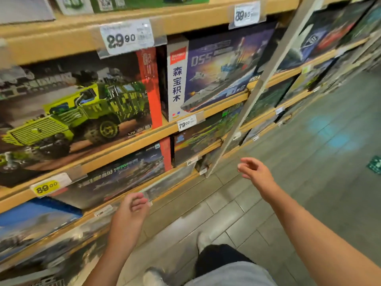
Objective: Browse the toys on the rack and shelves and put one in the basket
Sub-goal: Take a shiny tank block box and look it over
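Wooden shelves [123, 145] on my left carry boxed building-block toys. A big box with a green camouflage truck [78, 108] stands on the upper shelf, and a blue warship box [218, 73] stands to its right. Below them lies a dark box with a night scene [123, 174]. My left hand [132, 211] hangs in front of the lower shelf edge, fingers loosely curled, holding nothing. My right hand [255, 172] floats over the floor to the right, fingers relaxed and empty. No basket is in view.
A grey upright post [261, 85] splits the shelving into bays. More toy boxes [329, 36] fill the bay beyond it. Price tags [126, 37] hang on the shelf edges. Grey tiled floor [309, 162] stretches to the right. My legs and shoes [204, 242] are below.
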